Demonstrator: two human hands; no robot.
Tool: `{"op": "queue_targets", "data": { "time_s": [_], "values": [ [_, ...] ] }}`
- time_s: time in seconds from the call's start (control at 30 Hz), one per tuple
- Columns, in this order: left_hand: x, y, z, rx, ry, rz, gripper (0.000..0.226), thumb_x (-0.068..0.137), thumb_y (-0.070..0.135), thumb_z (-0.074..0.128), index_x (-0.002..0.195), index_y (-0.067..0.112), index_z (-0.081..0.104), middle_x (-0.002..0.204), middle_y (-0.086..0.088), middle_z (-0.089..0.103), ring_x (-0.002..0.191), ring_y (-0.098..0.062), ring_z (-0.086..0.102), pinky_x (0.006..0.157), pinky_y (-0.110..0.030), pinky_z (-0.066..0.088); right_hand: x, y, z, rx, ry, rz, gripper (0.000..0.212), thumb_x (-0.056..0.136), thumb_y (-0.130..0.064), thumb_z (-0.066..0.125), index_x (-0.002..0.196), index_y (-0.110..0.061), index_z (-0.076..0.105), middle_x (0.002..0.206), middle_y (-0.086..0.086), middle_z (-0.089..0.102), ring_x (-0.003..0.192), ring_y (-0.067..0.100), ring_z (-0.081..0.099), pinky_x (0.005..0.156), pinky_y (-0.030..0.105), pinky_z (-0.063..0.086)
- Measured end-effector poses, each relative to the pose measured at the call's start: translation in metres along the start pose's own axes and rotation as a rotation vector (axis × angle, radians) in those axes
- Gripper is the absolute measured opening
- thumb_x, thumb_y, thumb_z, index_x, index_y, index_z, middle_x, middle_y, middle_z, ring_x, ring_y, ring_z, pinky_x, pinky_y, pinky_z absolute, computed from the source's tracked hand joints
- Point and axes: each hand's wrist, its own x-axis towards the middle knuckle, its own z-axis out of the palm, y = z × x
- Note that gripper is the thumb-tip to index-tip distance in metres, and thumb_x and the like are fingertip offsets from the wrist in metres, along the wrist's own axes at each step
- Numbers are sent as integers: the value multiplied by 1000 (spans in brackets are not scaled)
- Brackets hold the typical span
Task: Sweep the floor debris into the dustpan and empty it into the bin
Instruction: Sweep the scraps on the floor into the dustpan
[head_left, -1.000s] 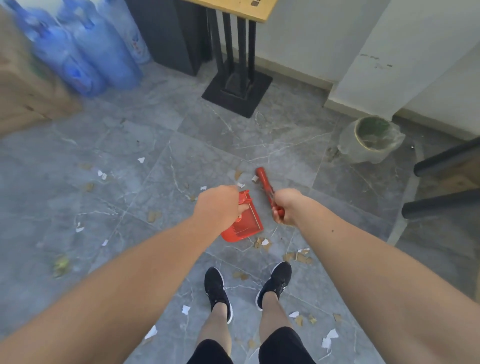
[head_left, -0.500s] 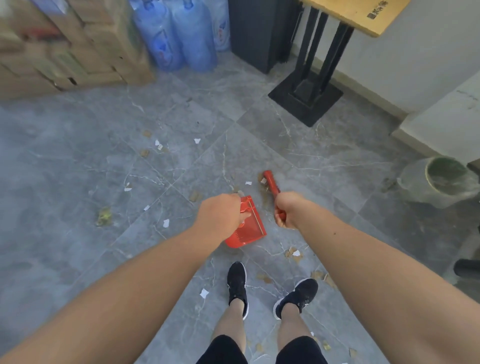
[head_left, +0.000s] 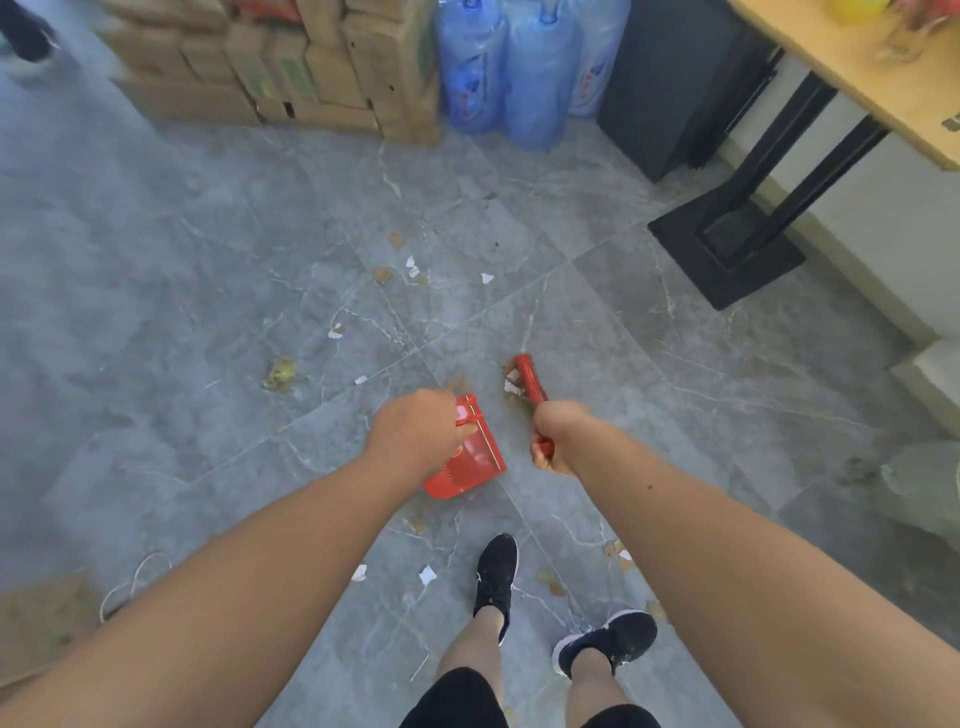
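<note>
My left hand (head_left: 415, 434) grips the handle of a small red dustpan (head_left: 470, 462), held above the grey tiled floor (head_left: 156, 291). My right hand (head_left: 558, 436) is closed around a red hand brush (head_left: 530, 382) that points away from me, beside the dustpan. Scraps of white paper (head_left: 487, 278) and brown bits (head_left: 382, 275) lie scattered ahead and around my feet, with a yellowish clump (head_left: 280, 373) to the left. The bin with its clear plastic liner (head_left: 924, 483) shows only at the right edge.
Stacked cardboard boxes (head_left: 311, 67) and blue water bottles (head_left: 509, 67) stand at the back. A dark cabinet (head_left: 670, 88) and a wooden table on a black pedestal base (head_left: 727, 254) are at the right. Flat cardboard (head_left: 36, 623) lies at the lower left. My black shoes (head_left: 496, 571) stand below.
My view has swung left, so the bin slid to the right edge and the boxes came into sight. Both hands keep hold of the dustpan and brush.
</note>
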Motion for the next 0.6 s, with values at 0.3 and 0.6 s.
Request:
{"op": "queue_targets", "data": {
  "time_s": [0.3, 0.6],
  "values": [
    [4, -17, -10, 39, 30, -33, 50, 93, 63, 50, 103, 16, 61, 105, -6, 67, 101, -29, 65, 78, -38, 50, -20, -8, 14, 13, -56, 26, 19, 92, -3, 34, 79, -12, 45, 61, 4, 38, 37, 12, 35, 35, 13, 37],
    [9, 48, -32, 79, 44, 164, 40, 95, 56, 54, 103, 17, 61, 103, -6, 68, 100, -28, 65, 70, -32, 40, -33, 0, -66, 148, -7, 29, 22, 92, 0, 32, 75, -11, 42, 57, 3, 35, 21, 9, 31, 33, 11, 35]
  ]
}}
